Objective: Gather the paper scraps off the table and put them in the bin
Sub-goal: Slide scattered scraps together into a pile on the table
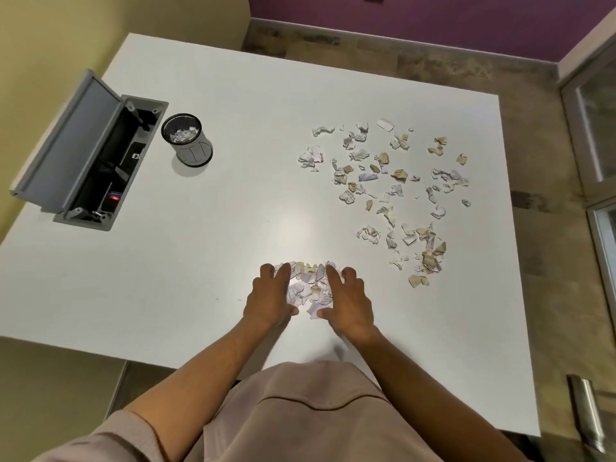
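A small heap of torn paper scraps (310,286) lies on the white table (206,248) near its front edge. My left hand (270,296) rests against the heap's left side and my right hand (348,301) against its right side, fingers spread and mostly straight, cupping the pile between them. Many more white and tan scraps (390,191) lie scattered over the table's right half. The bin, a small black mesh cup (187,140) with some scraps inside, stands upright at the far left.
An open grey cable hatch (90,155) with its lid raised sits in the table's left side, just left of the bin. A metal door handle (586,411) shows at the lower right, past the table's edge.
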Available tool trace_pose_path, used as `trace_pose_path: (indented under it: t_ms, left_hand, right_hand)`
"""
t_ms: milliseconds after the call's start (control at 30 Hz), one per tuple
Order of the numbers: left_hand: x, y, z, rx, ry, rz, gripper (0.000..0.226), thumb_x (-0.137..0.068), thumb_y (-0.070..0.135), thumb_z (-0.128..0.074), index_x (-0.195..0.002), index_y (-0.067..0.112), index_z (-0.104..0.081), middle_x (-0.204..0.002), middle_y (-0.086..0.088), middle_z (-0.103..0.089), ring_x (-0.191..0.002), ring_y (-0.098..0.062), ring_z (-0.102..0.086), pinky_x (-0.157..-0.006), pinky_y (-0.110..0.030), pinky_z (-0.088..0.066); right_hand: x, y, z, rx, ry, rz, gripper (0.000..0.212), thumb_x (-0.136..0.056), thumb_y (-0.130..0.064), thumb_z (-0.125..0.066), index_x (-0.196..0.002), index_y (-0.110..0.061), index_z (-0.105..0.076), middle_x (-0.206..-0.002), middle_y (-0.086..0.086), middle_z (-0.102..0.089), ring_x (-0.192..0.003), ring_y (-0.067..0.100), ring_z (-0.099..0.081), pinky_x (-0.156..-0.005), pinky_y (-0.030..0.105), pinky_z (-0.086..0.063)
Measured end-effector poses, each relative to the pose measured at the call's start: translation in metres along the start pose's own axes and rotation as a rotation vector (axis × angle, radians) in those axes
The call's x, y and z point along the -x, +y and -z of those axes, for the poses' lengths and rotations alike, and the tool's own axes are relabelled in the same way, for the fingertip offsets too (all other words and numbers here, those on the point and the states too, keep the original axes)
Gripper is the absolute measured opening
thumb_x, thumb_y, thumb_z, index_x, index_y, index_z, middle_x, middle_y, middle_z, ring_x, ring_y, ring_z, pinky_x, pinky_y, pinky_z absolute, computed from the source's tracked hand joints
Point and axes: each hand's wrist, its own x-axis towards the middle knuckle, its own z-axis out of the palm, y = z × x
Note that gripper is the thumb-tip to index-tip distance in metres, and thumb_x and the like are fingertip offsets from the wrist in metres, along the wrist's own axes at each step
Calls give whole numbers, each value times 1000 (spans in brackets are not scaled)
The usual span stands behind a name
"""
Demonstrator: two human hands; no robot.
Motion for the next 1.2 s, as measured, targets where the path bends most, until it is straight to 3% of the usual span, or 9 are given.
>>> trace_pose_path:
  t_ms: [167,300,533,667,800,900,967,1067,1200]
  left_hand:
    - [-1,11,0,-111,-38,-9,99,-68,40,-83,-147,35,-24,-144,-6,-24,-119,-35,-42,-87,-44,-51]
    - [-5,21,-7,-110,-44,-46,82,-77,35,-78,-146,34,-33,-139,-8,-33,-115,-34,-45,-89,-43,-50]
    - [-8,18,-18,-113,52,-154,12,-85,18,-61,-97,16,-62,-104,-5,-49,-89,-29,-52,-64,-33,-44]
    - [-8,16,-21,-61,80,-186,6,-85,14,-60,-83,10,-65,-95,-6,-54,-82,-30,-56,-63,-38,-47]
    - [-8,14,-19,43,92,-147,10,-87,13,-63,-84,9,-71,-97,-8,-61,-87,-29,-61,-71,-41,-51]
    - [-9,17,-12,128,104,-84,14,-85,10,-62,-74,10,-72,-83,-8,-65,-78,-26,-62,-67,-32,-46]
    - [-11,19,-6,199,112,-27,18,-77,2,-59,-65,11,-70,-70,-6,-66,-70,-25,-61,-67,-25,-40]
    - [-11,17,8,295,123,26,16,-74,0,-65,-77,10,-77,-75,-1,-70,-71,-16,-58,-67,-21,-36]
    - [-10,11,29,460,125,46,5,-75,3,-76,-79,7,-76,-67,11,-64,-63,4,-60,-57,-4,-37]
  right_hand:
    - [-14,-5,7,141,-65,61,94,-77,-42,-76,-149,-39,-16,-159,6,-6,-132,33,-33,-91,38,-49]
    - [-19,-12,7,189,-114,141,76,-85,-34,-69,-147,-36,-25,-153,8,-22,-128,32,-33,-89,36,-47]
    - [-17,-3,-9,217,-5,276,36,-93,-18,-55,-129,-18,-50,-127,7,-50,-115,27,-44,-65,28,-37]
    - [-20,2,-15,159,75,312,18,-90,-8,-59,-107,-9,-65,-106,11,-61,-100,29,-56,-60,29,-37]
    - [-25,2,-9,-35,102,201,16,-92,-11,-55,-86,-7,-69,-87,12,-65,-79,24,-59,-57,23,-29]
    - [-25,4,-4,-268,74,73,20,-89,-13,-57,-77,-9,-71,-81,8,-68,-75,21,-60,-59,23,-34]
    - [-23,7,-2,-416,95,8,12,-85,-13,-64,-82,-11,-76,-87,5,-73,-82,18,-65,-67,17,-39]
    - [-20,9,3,-567,135,-70,15,-79,-14,-73,-93,-13,-78,-97,0,-75,-89,9,-67,-73,-5,-34]
    - [-18,2,14,-766,127,-173,15,-79,-13,-76,-94,-14,-78,-94,-3,-75,-74,-2,-65,-70,-1,-43]
